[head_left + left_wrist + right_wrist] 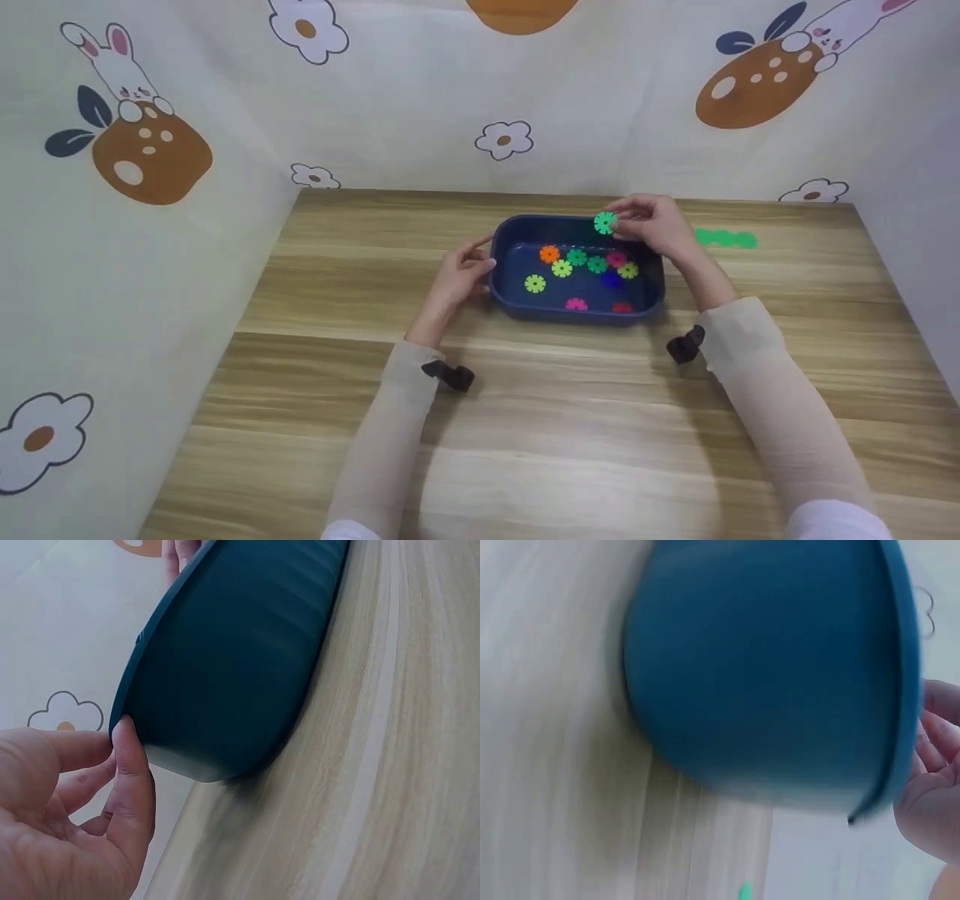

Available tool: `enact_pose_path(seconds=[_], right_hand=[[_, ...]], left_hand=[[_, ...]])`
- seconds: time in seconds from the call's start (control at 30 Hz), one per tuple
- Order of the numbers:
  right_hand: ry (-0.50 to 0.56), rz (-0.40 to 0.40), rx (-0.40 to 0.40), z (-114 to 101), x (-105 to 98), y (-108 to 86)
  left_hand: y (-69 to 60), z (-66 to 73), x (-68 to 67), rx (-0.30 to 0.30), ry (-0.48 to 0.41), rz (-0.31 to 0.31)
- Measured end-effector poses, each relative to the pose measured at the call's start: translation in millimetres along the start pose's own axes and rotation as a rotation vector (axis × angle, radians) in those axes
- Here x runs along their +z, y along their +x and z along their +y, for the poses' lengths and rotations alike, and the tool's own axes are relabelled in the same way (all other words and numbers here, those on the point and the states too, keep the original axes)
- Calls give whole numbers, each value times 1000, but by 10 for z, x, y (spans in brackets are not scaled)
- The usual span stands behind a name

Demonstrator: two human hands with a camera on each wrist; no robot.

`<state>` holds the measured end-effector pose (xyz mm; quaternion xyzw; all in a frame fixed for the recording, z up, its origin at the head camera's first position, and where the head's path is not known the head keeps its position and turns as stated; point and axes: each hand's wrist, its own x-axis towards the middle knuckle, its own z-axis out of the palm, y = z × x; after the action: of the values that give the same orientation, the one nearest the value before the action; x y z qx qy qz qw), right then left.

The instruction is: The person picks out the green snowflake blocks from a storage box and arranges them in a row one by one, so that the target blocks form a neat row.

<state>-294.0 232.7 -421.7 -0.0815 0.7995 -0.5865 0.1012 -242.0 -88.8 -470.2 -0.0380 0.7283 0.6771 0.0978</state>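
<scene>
A dark blue rectangular bin (577, 316) stands on the table with several snowflake-shaped plastic discs inside, among them an orange disc (549, 254), a yellow disc (535, 283) and a pink disc (576, 304). My left hand (459, 279) pinches the bin's left rim between thumb and fingers, as the left wrist view also shows at the bin wall (225, 667). Above the bin's back right corner, my right hand (654, 225) pinches a green snowflake disc (604, 223). In the right wrist view the bin hides that disc and part of the hand (937, 772).
A row of joined green discs (726, 238) lies on the table to the right of the bin. Behind the wooden table (360, 300) hangs a cloth backdrop (405, 97) with printed rabbits and flowers. A small black camera (684, 346) sits on each wrist.
</scene>
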Motion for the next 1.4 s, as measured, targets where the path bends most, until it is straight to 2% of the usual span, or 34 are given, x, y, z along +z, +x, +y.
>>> enact_pose_path(seconds=[0.23, 0.33, 0.57, 0.73, 0.97, 1.13, 1.4], right_hand=[[24, 81, 2, 73, -300, -46], [76, 114, 10, 91, -436, -84], [194, 262, 28, 122, -670, -185], [238, 358, 53, 236, -839, -267], [258, 457, 147, 370, -1075, -402], [306, 499, 227, 452, -1228, -457], [367, 560, 289, 606, -1442, -523]], left_hand=[[4, 4, 3, 6, -14, 9], [0, 13, 4, 0, -20, 12], [-8, 27, -2, 0, -14, 20], [-4, 23, -4, -3, -6, 21], [-19, 25, 2, -15, 3, 21], [-31, 31, 2, -10, 11, 15], [-42, 27, -8, 5, 11, -1]])
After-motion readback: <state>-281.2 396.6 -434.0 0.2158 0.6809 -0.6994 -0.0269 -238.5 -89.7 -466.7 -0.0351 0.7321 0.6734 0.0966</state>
